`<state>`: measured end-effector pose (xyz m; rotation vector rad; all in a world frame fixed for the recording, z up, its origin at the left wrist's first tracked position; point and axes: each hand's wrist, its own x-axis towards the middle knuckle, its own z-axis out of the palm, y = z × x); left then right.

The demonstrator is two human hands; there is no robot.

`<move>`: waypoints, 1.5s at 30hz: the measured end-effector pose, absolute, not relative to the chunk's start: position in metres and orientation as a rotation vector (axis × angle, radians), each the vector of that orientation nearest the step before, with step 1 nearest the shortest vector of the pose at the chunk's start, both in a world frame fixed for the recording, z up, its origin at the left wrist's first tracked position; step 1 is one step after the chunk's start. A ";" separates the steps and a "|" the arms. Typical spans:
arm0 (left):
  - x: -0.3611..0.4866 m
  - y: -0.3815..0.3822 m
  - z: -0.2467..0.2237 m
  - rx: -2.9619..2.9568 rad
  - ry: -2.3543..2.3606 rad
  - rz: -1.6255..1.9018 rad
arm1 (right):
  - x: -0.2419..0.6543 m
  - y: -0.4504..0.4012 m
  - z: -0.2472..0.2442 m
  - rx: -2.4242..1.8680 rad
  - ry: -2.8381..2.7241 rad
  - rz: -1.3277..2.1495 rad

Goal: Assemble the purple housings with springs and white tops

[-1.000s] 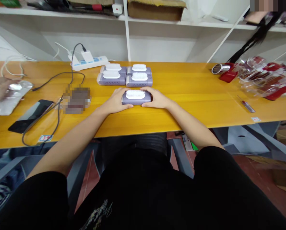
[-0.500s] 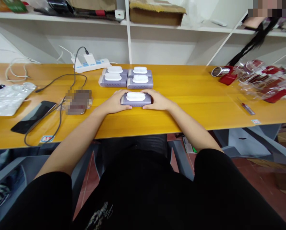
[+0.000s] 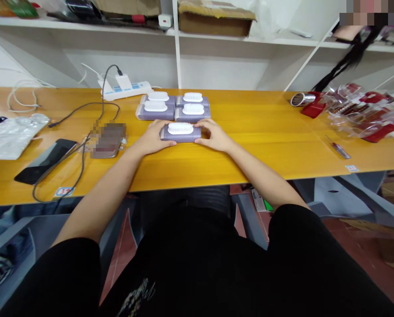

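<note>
A purple-grey box point(image 3: 182, 137) with a white oval brush point(image 3: 180, 127) on top, bristles upward, is between my hands on the table. My left hand point(image 3: 150, 138) grips its left end, thumb at the front and fingers behind. On the right end, my right hand point(image 3: 215, 135) holds the box in the same way, with a gap inside the curve of its thumb and fingers. Just behind stand several like boxes in two columns, each topped by a white brush; the front ones are a left box point(image 3: 155, 115) and a right box point(image 3: 192, 116).
Left of my arm lie a phone point(image 3: 45, 162), a blurred-out brown object point(image 3: 109, 141), a plastic bag point(image 3: 16, 136) and cables. A power strip point(image 3: 127, 91) stands at the back. Rightward are a red grater point(image 3: 312, 105), clear-and-red parts point(image 3: 369, 110) and a screwdriver point(image 3: 340, 149). Another person's hair hangs upper right.
Both hands have shifted the held box with its brush slightly left and back, closer to the boxes behind. Those boxes have stayed in place.
</note>
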<state>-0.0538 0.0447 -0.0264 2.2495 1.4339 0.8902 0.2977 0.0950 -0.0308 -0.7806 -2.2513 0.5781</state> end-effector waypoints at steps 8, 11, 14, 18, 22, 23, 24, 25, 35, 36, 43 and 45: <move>-0.055 0.054 -0.040 2.097 1.643 1.061 | 0.275 0.097 -0.047 -0.901 -2.159 0.527; -0.054 0.057 -0.045 2.032 1.678 1.124 | 0.272 0.099 -0.048 -0.907 -2.182 0.474; -0.054 0.061 -0.050 1.989 1.722 1.195 | 0.270 0.102 -0.048 -0.895 -2.219 0.441; -0.057 0.067 -0.055 1.948 1.755 1.252 | 0.266 0.106 -0.047 -0.906 -2.281 0.468; -0.058 0.074 -0.057 1.935 1.779 1.243 | 0.265 0.108 -0.046 -0.912 -2.316 0.451; -0.057 0.075 -0.057 1.934 1.784 1.239 | 0.265 0.108 -0.046 -0.909 -2.317 0.452; -0.056 0.076 -0.057 1.934 1.784 1.241 | 0.266 0.107 -0.045 -0.906 -2.314 0.458; -0.055 0.076 -0.056 1.934 1.780 1.246 | 0.266 0.106 -0.045 -0.902 -2.309 0.468; -0.078 0.085 -0.038 1.720 1.830 1.526 | 0.298 0.130 -0.034 -0.979 -1.827 0.500; -0.084 0.093 -0.033 1.648 1.877 1.565 | 0.301 0.143 -0.034 -1.016 -1.736 0.531; -0.106 0.165 0.001 1.489 1.920 1.333 | 0.295 0.225 -0.025 -1.294 -1.645 0.752; -0.107 0.174 -0.001 1.513 1.877 1.289 | 0.288 0.228 -0.020 -1.266 -1.717 0.738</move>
